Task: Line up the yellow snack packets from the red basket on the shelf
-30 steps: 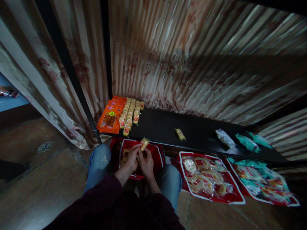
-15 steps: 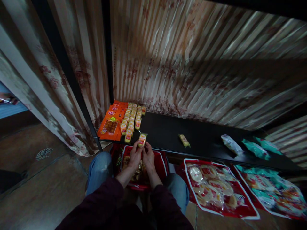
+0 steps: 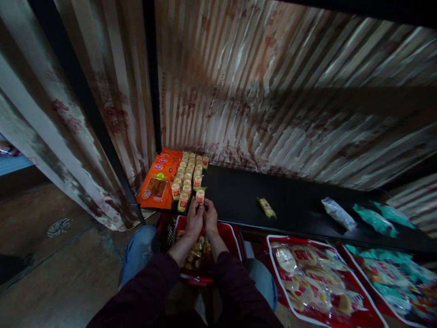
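Between the fingertips of my left hand [image 3: 194, 222] and my right hand [image 3: 210, 219] is a small yellow wrapped snack [image 3: 200, 196], held upright at the front end of its row. Beside it, several rows of the same yellow snacks [image 3: 187, 175] stand on the black shelf [image 3: 235, 191]. Orange packets [image 3: 156, 184] overlap at the shelf's left end. Below my hands, a red basket [image 3: 231, 230] holds more wrapped pieces.
A single yellow snack [image 3: 266, 207] lies mid-shelf. Farther right are a white packet [image 3: 337, 213] and teal packets [image 3: 375, 220]. Two red baskets of packaged food stand at the lower right. A black post [image 3: 152, 77] rises at the left, before striped curtains.
Both hands have moved slightly forward and left with the yellow snack, bringing it close against the front of the rows. The view has shifted a little.
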`<move>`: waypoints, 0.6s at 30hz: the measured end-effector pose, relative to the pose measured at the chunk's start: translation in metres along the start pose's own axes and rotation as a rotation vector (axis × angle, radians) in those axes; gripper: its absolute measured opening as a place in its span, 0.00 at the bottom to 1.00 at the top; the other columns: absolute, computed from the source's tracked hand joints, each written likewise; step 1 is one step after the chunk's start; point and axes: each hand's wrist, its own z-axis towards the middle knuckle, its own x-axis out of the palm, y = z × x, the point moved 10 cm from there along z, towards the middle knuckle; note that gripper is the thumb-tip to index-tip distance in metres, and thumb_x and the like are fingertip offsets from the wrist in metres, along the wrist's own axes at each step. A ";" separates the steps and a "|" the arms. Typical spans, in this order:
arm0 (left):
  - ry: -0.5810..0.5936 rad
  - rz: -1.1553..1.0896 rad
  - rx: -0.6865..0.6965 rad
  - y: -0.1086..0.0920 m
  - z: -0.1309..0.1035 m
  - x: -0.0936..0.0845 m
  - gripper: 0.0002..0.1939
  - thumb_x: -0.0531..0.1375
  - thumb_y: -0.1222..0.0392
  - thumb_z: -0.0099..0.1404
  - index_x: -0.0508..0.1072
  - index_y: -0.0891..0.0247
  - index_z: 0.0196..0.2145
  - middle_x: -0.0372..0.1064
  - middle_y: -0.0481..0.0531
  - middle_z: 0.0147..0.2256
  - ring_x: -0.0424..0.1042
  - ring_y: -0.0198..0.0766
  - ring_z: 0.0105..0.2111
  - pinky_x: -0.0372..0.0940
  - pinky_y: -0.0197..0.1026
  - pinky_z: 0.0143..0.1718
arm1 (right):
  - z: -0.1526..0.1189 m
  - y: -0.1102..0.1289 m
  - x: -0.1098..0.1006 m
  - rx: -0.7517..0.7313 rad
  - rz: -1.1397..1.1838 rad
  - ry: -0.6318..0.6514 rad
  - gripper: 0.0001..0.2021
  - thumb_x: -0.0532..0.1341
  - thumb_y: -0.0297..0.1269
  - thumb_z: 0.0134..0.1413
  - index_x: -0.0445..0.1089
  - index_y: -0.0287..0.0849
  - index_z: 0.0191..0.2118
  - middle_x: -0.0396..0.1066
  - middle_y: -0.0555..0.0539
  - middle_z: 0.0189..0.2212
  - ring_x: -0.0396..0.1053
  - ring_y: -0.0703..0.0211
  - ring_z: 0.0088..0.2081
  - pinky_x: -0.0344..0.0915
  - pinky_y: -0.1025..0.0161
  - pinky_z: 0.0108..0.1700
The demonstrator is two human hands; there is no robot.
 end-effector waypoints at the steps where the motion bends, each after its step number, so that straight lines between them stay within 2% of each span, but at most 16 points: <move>1: 0.002 0.019 0.008 -0.001 0.002 0.001 0.13 0.62 0.66 0.55 0.75 0.60 0.40 0.66 0.54 0.56 0.53 0.43 0.63 0.42 0.42 0.65 | 0.002 -0.001 0.002 0.012 0.010 0.012 0.15 0.54 0.40 0.53 0.68 0.40 0.44 0.77 0.44 0.37 0.74 0.58 0.34 0.68 0.62 0.38; 4: 0.014 0.101 0.013 -0.002 0.006 0.005 0.15 0.61 0.65 0.57 0.73 0.61 0.44 0.60 0.55 0.60 0.50 0.42 0.65 0.40 0.42 0.66 | 0.005 -0.002 0.006 0.065 0.022 0.052 0.16 0.53 0.38 0.53 0.68 0.40 0.45 0.76 0.43 0.40 0.73 0.57 0.38 0.67 0.60 0.42; 7: 0.006 0.143 0.007 -0.004 0.010 0.006 0.17 0.60 0.65 0.58 0.72 0.62 0.46 0.55 0.56 0.63 0.48 0.42 0.65 0.38 0.42 0.66 | 0.008 0.003 0.005 0.075 -0.040 0.049 0.15 0.51 0.35 0.53 0.69 0.41 0.44 0.76 0.44 0.38 0.72 0.56 0.38 0.66 0.60 0.42; 12: 0.016 0.107 0.023 -0.010 0.016 0.010 0.17 0.61 0.64 0.56 0.73 0.60 0.44 0.58 0.54 0.62 0.47 0.42 0.66 0.37 0.40 0.66 | 0.012 0.008 0.005 0.046 -0.098 0.018 0.14 0.53 0.35 0.53 0.69 0.44 0.44 0.75 0.48 0.35 0.70 0.58 0.36 0.64 0.63 0.40; 18: -0.006 0.151 0.052 -0.005 0.018 0.009 0.18 0.61 0.61 0.56 0.73 0.62 0.46 0.55 0.57 0.63 0.49 0.45 0.65 0.39 0.41 0.67 | 0.017 0.003 0.006 0.032 -0.138 -0.019 0.13 0.54 0.37 0.53 0.69 0.47 0.44 0.73 0.50 0.34 0.68 0.59 0.35 0.61 0.65 0.37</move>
